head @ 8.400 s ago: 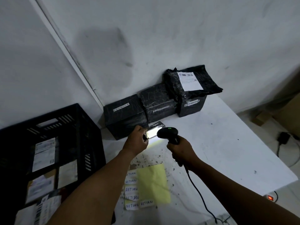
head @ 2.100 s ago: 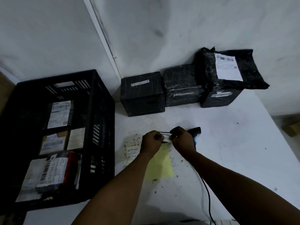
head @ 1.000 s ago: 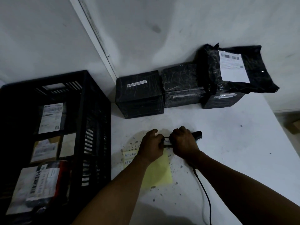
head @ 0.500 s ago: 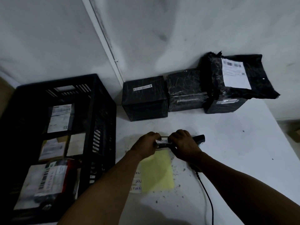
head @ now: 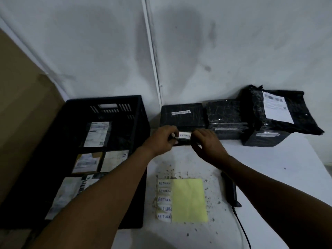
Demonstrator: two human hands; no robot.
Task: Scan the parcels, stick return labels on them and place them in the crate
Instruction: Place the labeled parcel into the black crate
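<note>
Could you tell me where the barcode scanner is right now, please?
In the head view, the barcode scanner lies on the white table, right of the yellow sheet, partly under the right forearm.
</note>
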